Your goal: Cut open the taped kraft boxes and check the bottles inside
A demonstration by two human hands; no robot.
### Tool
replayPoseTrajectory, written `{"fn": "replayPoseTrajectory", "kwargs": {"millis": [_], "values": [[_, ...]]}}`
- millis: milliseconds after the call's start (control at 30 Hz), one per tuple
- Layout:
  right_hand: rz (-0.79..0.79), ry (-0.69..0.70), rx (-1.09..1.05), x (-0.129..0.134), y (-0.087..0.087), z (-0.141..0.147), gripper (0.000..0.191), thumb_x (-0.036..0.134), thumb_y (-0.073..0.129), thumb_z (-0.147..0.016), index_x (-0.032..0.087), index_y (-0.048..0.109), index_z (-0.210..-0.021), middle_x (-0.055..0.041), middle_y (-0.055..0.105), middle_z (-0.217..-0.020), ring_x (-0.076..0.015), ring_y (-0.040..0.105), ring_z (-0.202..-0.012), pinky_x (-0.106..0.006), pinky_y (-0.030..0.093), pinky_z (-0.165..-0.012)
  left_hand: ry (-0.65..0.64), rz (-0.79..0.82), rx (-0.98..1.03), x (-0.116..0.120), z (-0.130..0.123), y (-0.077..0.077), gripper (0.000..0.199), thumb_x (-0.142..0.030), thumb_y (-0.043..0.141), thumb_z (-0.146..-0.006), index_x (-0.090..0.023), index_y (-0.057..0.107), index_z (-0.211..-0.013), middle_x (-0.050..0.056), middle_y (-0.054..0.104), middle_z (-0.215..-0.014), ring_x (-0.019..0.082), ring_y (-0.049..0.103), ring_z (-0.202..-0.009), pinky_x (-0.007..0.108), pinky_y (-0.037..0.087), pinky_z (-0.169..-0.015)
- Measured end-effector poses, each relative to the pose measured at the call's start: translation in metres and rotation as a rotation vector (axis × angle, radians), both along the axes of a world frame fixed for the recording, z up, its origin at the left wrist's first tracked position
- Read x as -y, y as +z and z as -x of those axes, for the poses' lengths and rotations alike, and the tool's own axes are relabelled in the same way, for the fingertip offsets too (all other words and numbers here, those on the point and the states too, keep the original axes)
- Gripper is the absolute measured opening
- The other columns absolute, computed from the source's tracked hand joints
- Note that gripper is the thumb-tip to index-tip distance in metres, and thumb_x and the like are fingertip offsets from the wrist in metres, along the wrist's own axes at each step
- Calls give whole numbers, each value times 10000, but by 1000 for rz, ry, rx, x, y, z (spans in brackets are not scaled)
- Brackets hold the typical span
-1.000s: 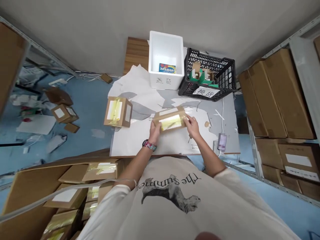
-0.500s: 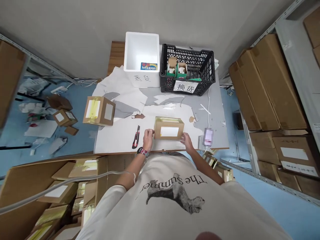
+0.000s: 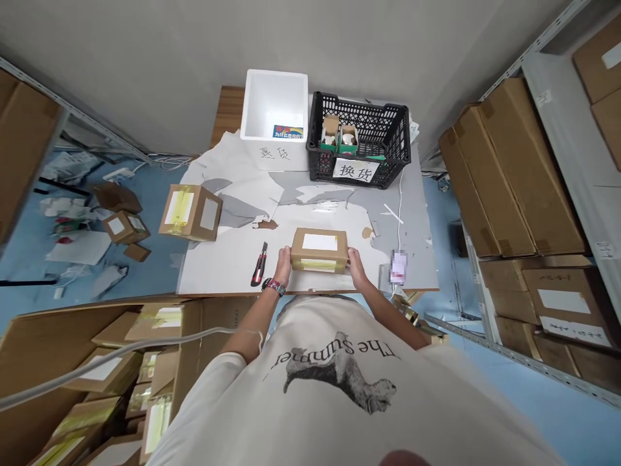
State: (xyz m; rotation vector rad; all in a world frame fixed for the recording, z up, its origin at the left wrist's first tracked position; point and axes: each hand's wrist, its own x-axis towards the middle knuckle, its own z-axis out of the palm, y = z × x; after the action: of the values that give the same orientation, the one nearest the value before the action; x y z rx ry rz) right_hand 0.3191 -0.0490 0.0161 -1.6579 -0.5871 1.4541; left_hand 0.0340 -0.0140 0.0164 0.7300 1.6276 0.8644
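A taped cardboard box (image 3: 319, 251) with a white label on its upper face is between my hands near the table's front edge. My left hand (image 3: 283, 266) grips its left end, and my right hand (image 3: 356, 266) holds the right end. Just left of my left hand lies a red and black box cutter (image 3: 259, 264). Another taped box (image 3: 191, 212) with white labels stands at the table's left edge.
At the back of the table (image 3: 223, 259) stand a white foam box (image 3: 281, 154) and a black crate (image 3: 388, 169) holding small boxes. A phone (image 3: 398, 266) with a cable lies right. Open carton (image 3: 33, 362) of parcels at lower left; shelves on both sides.
The box between my hands has been turned, so its white label now faces up and the yellow-taped side faces me. My right hand has closed on its right end.
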Motion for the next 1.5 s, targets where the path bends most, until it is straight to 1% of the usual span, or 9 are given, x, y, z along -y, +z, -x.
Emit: {"fn": "replayPoseTrajectory", "kwargs": {"millis": [133,300,467,633,733,933,1100,1333,1500], "values": [[-71,51,-64,-6,-1,8,659,586,783,-858,353,715,-1470,-19,741,-1550,-306,639,-1483,-483,562,-1222,56,46,47,-8,5,6,545,-573,748,-939,-217,654,-1340,155,735,-1385,308,688,-1356,452,540,-1200],[-13,-32,-67,-9,-9,4,607,466,746,-789,318,703,-1376,-38,800,-1431,-299,713,-1338,-482,607,-1148,-174,-185,137,1,7,34,655,-213,700,-759,-248,744,-1411,111,687,-1609,305,559,-1591,469,423,-1348],[159,-181,-192,-5,-20,-6,650,836,553,-919,273,716,-1201,-120,815,-1180,-334,771,-1121,-510,684,-960,-541,-426,-49,15,-20,72,289,-241,687,-895,-290,824,-1145,81,700,-1597,352,493,-1643,574,322,-1410],[221,-242,-347,11,-28,0,595,802,712,-887,266,710,-1145,-103,797,-1061,-329,763,-1001,-524,699,-875,-843,-533,-10,19,-48,97,420,-422,755,-1009,-337,801,-1418,82,727,-1540,355,507,-1623,522,278,-1434],[167,-278,-322,14,-27,11,531,711,764,-865,292,675,-1178,-74,778,-1154,-297,760,-1019,-498,702,-892,-770,-516,-64,17,-46,92,627,-523,745,-1028,-319,683,-1617,114,681,-1573,355,541,-1569,486,340,-1393],[-88,-240,-24,-1,-10,32,610,509,904,-731,314,679,-1263,-49,712,-1365,-240,718,-1199,-369,659,-1004,-130,-169,-159,6,-15,35,717,-756,599,-1065,-177,769,-1452,171,736,-1295,355,646,-1357,444,494,-1209],[-10,-257,-18,-1,-3,25,398,633,668,-933,266,657,-1086,-55,760,-1226,-232,747,-1108,-335,670,-878,-183,-219,-226,17,2,15,694,-718,529,-1109,-155,819,-1392,181,706,-1327,342,629,-1338,469,494,-1212],[395,-108,-212,19,-16,22,649,801,466,-1080,226,666,-1305,-66,771,-975,-235,784,-785,-385,692,-767,-693,-799,-357,42,-11,50,462,-494,492,-1186,-317,806,-1475,120,675,-1530,321,584,-1437,540,427,-1293],[318,-182,-226,15,-15,28,461,638,659,-1035,239,641,-1267,-42,767,-999,-214,790,-780,-385,717,-797,-492,-647,-247,38,-20,40,423,-557,550,-1163,-275,783,-1376,134,723,-1450,335,641,-1388,550,477,-1253]]}}
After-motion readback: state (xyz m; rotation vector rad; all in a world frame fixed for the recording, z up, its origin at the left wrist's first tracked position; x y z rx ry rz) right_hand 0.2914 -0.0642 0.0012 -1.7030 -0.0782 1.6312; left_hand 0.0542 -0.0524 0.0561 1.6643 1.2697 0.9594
